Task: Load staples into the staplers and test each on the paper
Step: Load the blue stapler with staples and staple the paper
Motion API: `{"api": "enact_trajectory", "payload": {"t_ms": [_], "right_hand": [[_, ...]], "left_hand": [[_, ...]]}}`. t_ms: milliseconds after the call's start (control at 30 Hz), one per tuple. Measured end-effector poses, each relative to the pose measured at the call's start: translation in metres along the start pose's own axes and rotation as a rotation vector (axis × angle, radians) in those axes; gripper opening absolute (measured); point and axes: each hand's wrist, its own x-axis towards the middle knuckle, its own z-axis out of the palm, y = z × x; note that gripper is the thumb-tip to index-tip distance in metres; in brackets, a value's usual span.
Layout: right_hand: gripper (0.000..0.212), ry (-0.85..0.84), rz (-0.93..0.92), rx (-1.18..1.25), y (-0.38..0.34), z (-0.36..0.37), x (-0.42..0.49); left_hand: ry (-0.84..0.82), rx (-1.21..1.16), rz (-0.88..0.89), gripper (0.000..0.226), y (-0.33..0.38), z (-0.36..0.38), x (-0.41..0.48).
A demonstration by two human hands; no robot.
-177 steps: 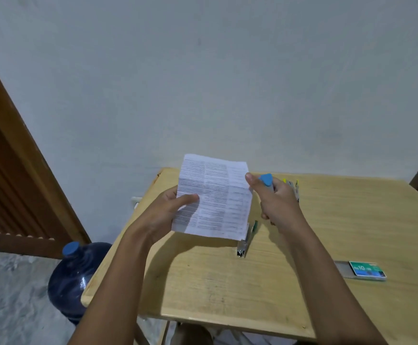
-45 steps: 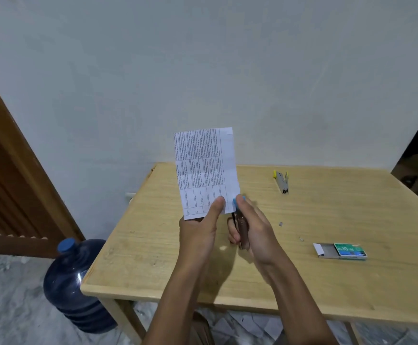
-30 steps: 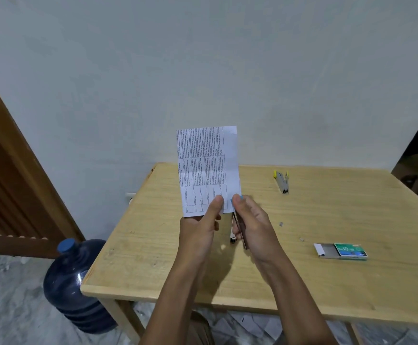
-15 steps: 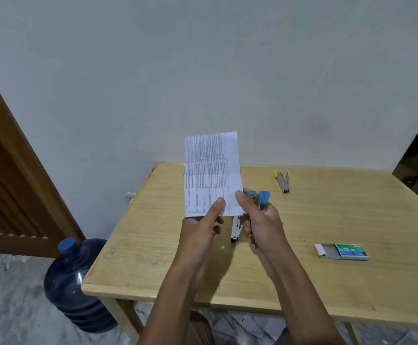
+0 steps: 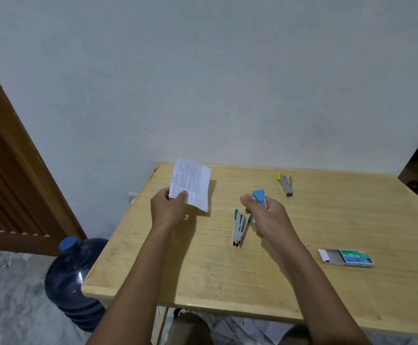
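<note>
My left hand [image 5: 169, 207] pinches a folded printed paper [image 5: 191, 184] by its lower corner, low over the table's back left. My right hand [image 5: 267, 217] grips a blue-handled stapler [image 5: 259, 198], whose blue end sticks up past my fingers. A green-handled stapler [image 5: 239, 227] lies on the wooden table [image 5: 228, 270] just left of my right hand. A yellow-handled stapler [image 5: 286, 184] lies farther back. An open staple box [image 5: 347, 257] with a green label sits at the right.
A blue water jug [image 5: 73, 280] stands on the floor by the table's left front corner. A wooden door [image 5: 6, 175] is at the left. A white wall runs right behind the table.
My hands have moved apart. The paper went down and left and now tilts low over the table; the blue stapler has come away from the paper to the right.
</note>
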Motion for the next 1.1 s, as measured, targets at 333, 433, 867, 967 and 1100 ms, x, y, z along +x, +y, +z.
{"api": "enact_trajectory", "payload": {"t_ms": [333, 433, 867, 967, 1100], "right_hand": [[0.012, -0.036, 0.092, -0.126, 0.010, -0.024, 0.029], [0.016, -0.068, 0.064, -0.262, 0.015, -0.030, 0.052], [0.023, 0.144, -0.046, -1.012, 0.037, -0.009, 0.161], [0.040, 0.170, -0.021, -0.995, 0.035, -0.009, 0.169], [0.039, 0.168, -0.044, -0.938, 0.036, -0.011, 0.160]], "left_hand": [[0.104, 0.764, 0.325, 0.050, -0.025, 0.034, 0.018], [0.001, 0.869, 0.341, 0.039, -0.030, 0.039, 0.012], [0.032, 0.970, 0.405, 0.040, -0.041, 0.045, 0.019], [0.018, 0.966, 0.391, 0.041, -0.040, 0.044, 0.018], [0.020, 0.964, 0.391, 0.040, -0.039, 0.044, 0.017]]}}
